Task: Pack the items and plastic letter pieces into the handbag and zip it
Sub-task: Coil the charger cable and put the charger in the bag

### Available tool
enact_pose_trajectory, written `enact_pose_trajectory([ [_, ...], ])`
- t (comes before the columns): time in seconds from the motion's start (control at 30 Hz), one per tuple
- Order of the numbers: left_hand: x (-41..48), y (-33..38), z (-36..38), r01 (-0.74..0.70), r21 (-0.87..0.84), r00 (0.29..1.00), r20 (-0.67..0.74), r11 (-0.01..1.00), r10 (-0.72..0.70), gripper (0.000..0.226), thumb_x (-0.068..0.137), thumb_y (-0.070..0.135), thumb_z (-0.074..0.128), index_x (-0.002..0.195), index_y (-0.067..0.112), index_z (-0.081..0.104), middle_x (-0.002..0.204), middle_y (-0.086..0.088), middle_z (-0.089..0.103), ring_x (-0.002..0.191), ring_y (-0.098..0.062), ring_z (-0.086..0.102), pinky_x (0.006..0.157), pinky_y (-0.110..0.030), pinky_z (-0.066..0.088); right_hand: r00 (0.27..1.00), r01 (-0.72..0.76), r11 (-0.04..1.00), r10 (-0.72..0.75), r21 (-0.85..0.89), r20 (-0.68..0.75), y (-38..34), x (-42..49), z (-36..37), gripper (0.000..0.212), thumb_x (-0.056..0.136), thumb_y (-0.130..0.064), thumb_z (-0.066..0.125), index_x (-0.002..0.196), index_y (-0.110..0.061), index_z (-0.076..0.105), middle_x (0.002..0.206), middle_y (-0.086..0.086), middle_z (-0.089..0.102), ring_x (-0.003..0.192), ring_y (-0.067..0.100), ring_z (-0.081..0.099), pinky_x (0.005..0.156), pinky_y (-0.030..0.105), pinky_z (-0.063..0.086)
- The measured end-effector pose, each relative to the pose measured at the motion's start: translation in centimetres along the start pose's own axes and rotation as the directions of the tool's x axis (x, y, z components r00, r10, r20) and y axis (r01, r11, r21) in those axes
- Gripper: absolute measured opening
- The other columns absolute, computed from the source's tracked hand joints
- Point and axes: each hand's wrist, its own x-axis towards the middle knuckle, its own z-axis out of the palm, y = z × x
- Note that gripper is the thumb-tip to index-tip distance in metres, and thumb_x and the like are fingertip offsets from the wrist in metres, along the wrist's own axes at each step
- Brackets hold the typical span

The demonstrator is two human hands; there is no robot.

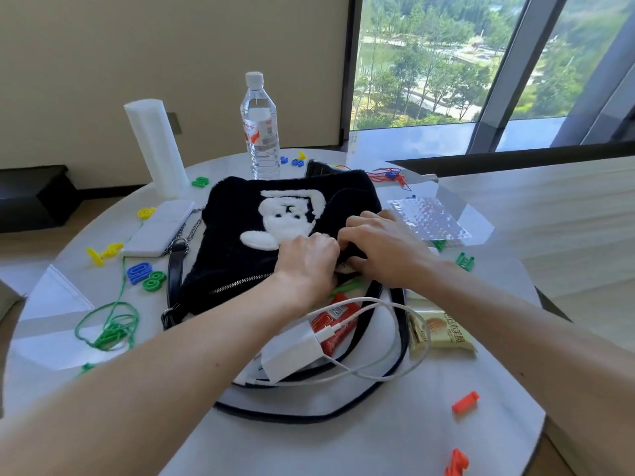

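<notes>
Orange letter pieces (456,462): two, lying apart by the near right edge of the worktop (360,441)
Charger (292,352): white plug with its cable (388,371) looped; rests on a red packet (335,326) just nearside of the handbag, inside the loop of the black strap (400,324)
Biscuit packet (443,329): pale wrapper, just right of the strap
Handbag (275,214): black plush with a white figure; lies flat at the worktop's middle, zip teeth showing along its near side
Left hand (305,259): fingers curled, gripping the handbag's plush at the opening
Right hand (378,245): touching the left; fingers bent, tips tucked into the same fold of plush
Blue and green pieces (146,273): left of the handbag; yellow pieces (103,252) nearer the left edge
Green string (110,317): tangled by the near left edge
Water bottle (259,125): upright at the far edge
White tube (154,142): upright, far left edge
Bubbled clear sheet (429,218): right of the handbag
</notes>
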Motion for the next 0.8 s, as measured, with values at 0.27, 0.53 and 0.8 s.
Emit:
enact_pose_trajectory([
  [0.27,0.1,-3.4,-2.5,0.098,-0.527,0.993,0.109,0.844,-0.047,0.023,0.091,0.033,0.067,0.071,0.021,0.066,0.066,0.005,0.061,0.065,-0.015,0.058,0.059,-0.028,0.042,0.997,0.027,0.998,-0.023,0.062,-0.074,0.0,-0.4,-0.1,0.048,0.074,-0.059,0.06,0.113,-0.031,0.059,0.106,-0.01,0.056,0.098,0.014,0.05,0.095,0.037,0.036],
  [0.53,-1.3,-7.2,-4.5,0.226,-0.336,0.959,0.244,0.914,-0.148,0.024,0.085,0.04,0.072,0.071,0.022,0.066,0.076,0.002,0.068,0.08,-0.02,0.065,0.076,-0.033,0.054,0.988,-0.046,0.997,0.055,0.066,-0.145,0.5,-0.4,-0.4,0.011,0.081,-0.025,0.073,0.088,-0.022,0.065,0.092,-0.008,0.059,0.092,0.02,0.055,0.087,0.04,0.038],
  [0.8,-5.8,-16.4,-6.9,0.376,-0.144,0.839,0.472,0.915,-0.271,0.028,0.078,0.035,0.081,0.06,0.018,0.068,0.048,0.008,0.057,0.047,-0.008,0.051,0.049,-0.023,0.036,0.984,-0.105,0.992,0.114,0.073,-0.138,0.4,-0.1,-0.2,0.013,0.08,-0.026,0.075,0.085,-0.025,0.064,0.09,-0.011,0.057,0.091,0.02,0.056,0.086,0.041,0.038],
])
